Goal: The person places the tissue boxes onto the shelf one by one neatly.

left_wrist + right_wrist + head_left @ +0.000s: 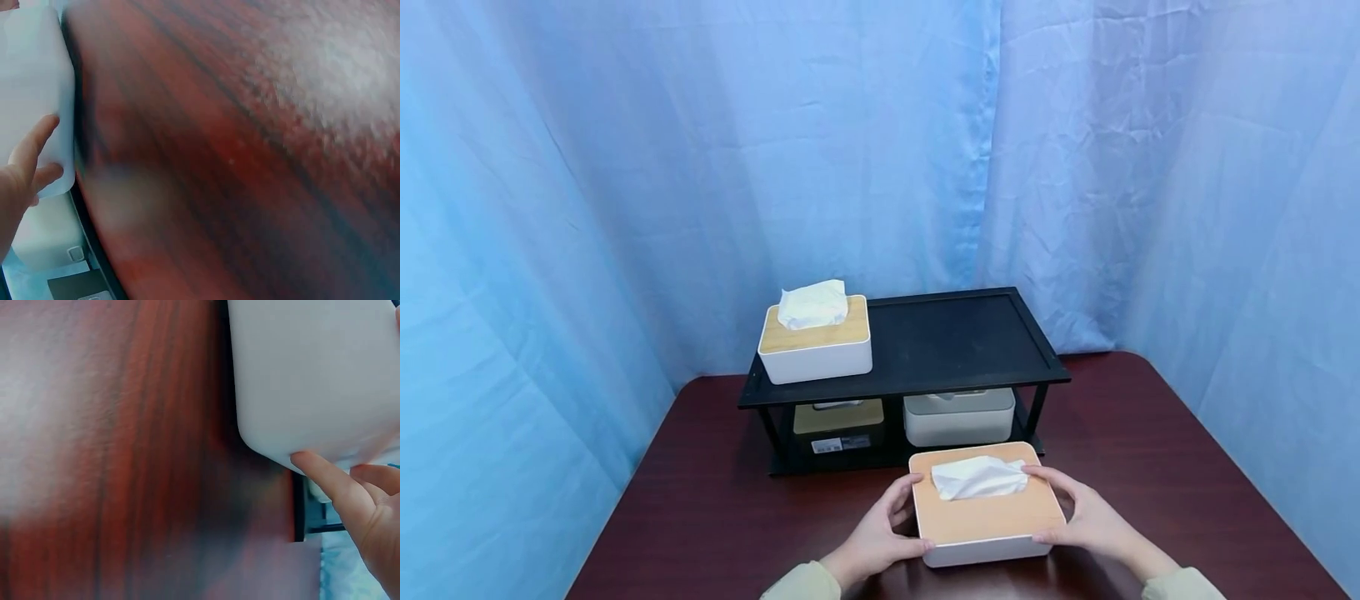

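Note:
Between my two hands is a white tissue box (992, 523) with a light wood lid and a white tissue (973, 477) sticking out of its slot. My left hand (880, 533) grips its left end, thumb by the front corner and fingers farther back. At the right end, my right hand (1090, 518) holds it the same way, a finger near the tissue. Both wrist views show the box's smooth white surface (31, 81) with fingers on its edge. Whether its underside touches the table is hard to tell.
Behind the box stands a black two-tier rack (958, 342). Another white tissue box with a wood lid (816, 362) sits on its top left. Below are a dark box with a tan lid (838, 421) and a grey-white box (958, 421). Blue curtains (880, 167) surround the dark red table (700, 517).

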Demonstrator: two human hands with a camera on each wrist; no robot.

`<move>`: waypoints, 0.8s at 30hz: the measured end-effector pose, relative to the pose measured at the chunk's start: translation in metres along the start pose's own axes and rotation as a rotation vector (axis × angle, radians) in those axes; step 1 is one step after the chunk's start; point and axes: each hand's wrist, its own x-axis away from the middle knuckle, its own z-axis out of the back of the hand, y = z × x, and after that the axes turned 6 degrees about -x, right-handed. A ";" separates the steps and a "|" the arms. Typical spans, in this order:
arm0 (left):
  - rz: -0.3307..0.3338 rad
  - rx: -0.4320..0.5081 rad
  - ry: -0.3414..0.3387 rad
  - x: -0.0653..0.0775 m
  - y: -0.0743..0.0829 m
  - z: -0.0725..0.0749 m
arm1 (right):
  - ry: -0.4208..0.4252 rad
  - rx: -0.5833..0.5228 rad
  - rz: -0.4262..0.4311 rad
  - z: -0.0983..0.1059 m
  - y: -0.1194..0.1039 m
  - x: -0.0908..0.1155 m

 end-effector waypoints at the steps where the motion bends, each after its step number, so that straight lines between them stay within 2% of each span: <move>1: -0.004 0.009 -0.001 0.000 0.002 0.000 | 0.010 0.015 0.011 0.000 -0.001 -0.001; 6: -0.040 0.068 -0.015 0.000 0.015 0.006 | 0.048 0.091 0.041 0.006 -0.014 -0.004; 9: -0.075 0.057 -0.012 0.001 0.028 0.013 | 0.051 0.079 0.060 0.011 -0.026 -0.009; 15: -0.135 0.012 0.004 0.002 0.063 0.026 | 0.033 -0.032 0.074 0.027 -0.064 -0.015; 24: -0.209 -0.074 0.027 0.009 0.119 0.044 | 0.060 0.034 0.204 0.047 -0.126 -0.018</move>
